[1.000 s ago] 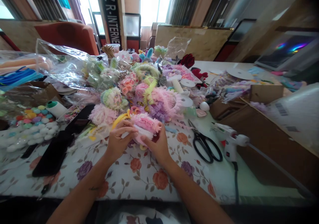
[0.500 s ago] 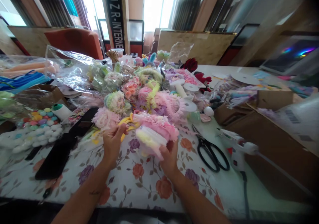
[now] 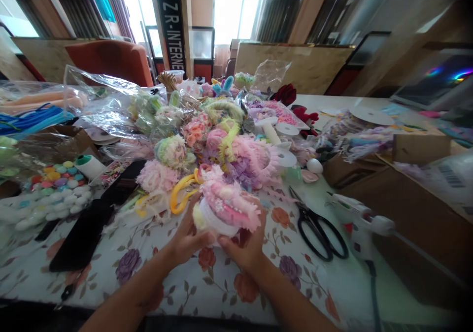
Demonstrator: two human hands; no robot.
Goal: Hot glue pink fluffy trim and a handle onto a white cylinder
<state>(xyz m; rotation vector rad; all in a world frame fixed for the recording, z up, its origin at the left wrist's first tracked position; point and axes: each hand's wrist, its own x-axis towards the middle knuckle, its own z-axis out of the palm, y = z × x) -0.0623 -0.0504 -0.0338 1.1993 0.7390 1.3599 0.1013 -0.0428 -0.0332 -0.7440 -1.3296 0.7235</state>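
Between my two hands is a bundle of pink lace trim point(image 3: 232, 201) with a white and pale yellow roll point(image 3: 212, 221) on its near side. My left hand point(image 3: 192, 236) wraps the left end, thumb along the lower edge. On the other end my right hand point(image 3: 247, 241) is closed, its thumb close to the left one. Most of the fingers are hidden behind the bundle. A loop of yellow ribbon point(image 3: 179, 194) lies just beyond my left hand. Black-handled scissors point(image 3: 321, 231) rest to the right of my right hand, blades pointing away.
A heap of lace and ribbon bundles point(image 3: 221, 140) fills the table's middle. To the right are a glue gun point(image 3: 354, 218) and a cardboard box point(image 3: 414, 223). Pompoms point(image 3: 55, 194), a thread spool point(image 3: 89, 164) and a black phone-like slab point(image 3: 79, 241) lie left, on the floral cloth point(image 3: 177, 297).
My left hand has left the yellow ribbon and moved right onto the bundle. The bundle is turned and now sits in both hands, slightly nearer me.
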